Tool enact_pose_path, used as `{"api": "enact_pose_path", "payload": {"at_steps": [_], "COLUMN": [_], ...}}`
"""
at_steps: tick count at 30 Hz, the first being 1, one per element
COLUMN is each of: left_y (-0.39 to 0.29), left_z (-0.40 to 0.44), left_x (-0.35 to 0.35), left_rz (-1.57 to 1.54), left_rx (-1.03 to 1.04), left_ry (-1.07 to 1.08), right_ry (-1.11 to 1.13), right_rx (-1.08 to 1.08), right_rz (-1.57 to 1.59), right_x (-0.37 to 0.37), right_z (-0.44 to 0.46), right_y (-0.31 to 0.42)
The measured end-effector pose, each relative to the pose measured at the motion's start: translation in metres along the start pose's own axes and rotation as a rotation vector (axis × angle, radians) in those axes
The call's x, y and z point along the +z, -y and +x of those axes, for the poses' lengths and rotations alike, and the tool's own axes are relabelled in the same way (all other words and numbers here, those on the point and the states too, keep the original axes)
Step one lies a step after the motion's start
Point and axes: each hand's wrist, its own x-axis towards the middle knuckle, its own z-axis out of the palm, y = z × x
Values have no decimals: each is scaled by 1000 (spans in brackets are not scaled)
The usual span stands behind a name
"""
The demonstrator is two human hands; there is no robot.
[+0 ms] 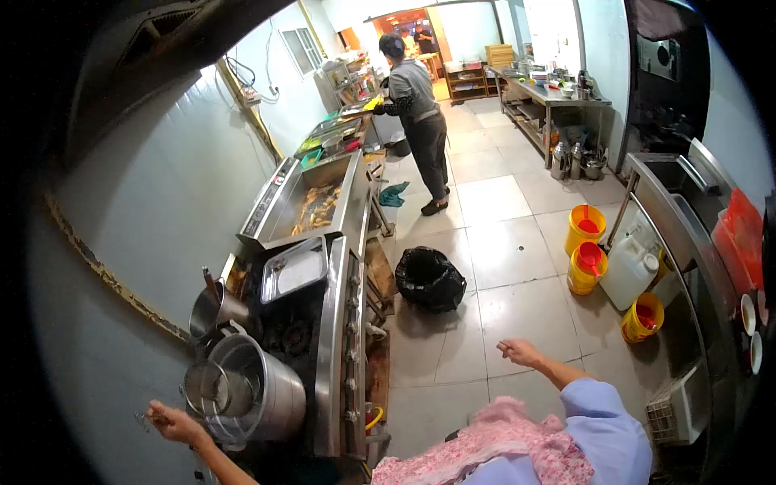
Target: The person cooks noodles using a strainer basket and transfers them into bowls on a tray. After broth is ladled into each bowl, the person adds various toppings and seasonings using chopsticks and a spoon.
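At the lower left, my left hand (pixel 174 425) is closed round the thin handle of a wire strainer (pixel 207 388); the handle's wire end sticks out past my fingers. The strainer's round bowl is over the mouth of a tall metal pot (pixel 279 400) on the stove. My right hand (pixel 520 352) hangs over the tiled floor with loosely bent fingers and nothing visible in it. Behind the pot stand a smaller saucepan (pixel 218 307) and a shallow metal tray (pixel 295 269). Farther along, brown pieces of food (pixel 318 208) lie in a metal fryer (pixel 349 194).
A black-bagged bin (pixel 429 279) stands on the floor ahead. Yellow buckets (pixel 584 226) with red scoops and a white jug (pixel 630 271) line the right side by a metal counter (pixel 679 218). A co-worker (pixel 418 113) stands at the far-left counter.
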Motion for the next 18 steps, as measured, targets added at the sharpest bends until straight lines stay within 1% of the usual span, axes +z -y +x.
{"api": "enact_pose_path", "payload": {"at_steps": [1, 2, 3, 4, 5, 6, 7, 11, 12, 13, 14, 15, 17, 18], "left_y": [66, 56, 37, 36, 31, 28, 27, 30, 44, 48, 37, 25, 24, 26], "left_z": [-3, -5, -8, -16, -13, -3, 2, -3, -6, -7, -7, -5, 1, 2], "left_x": [21, 15, 17, 31, 33, 27, 17, 3, 20, 21, 19, 24, 18, 11], "left_rz": [167, 101, 23, -6, -16, -43, -61, 85, 101, -5, -47, -106, -122, -121], "left_rx": [368, 115, -144, 3, 34, -49, -134, 14, 354, 40, -90, -221, -119, -71], "left_ry": [-38, 174, 367, 150, 150, 210, 266, 4, -26, 284, 283, 274, 220, 193], "right_ry": [-25, -41, 12, 32, 51, 56, 49, 8, 13, 20, 88, 69, 51, 88], "right_rx": [0, 3, -22, -52, -78, -18, -10, 14, 38, 60, -79, -110, -157, -53], "right_rz": [-24, -50, -41, -26, -18, 5, 3, 20, 9, -5, -44, -19, 10, 15], "right_x": [6, 12, 14, 13, 10, 8, 5, 3, 6, 8, 6, 7, 5, 2], "right_z": [5, -1, -9, -9, -9, -10, -13, -8, -8, -11, -13, -11, -17, -18], "right_y": [-7, -16, -16, -10, -4, 3, 0, 5, 7, 5, 6, 11, 20, 24]}}
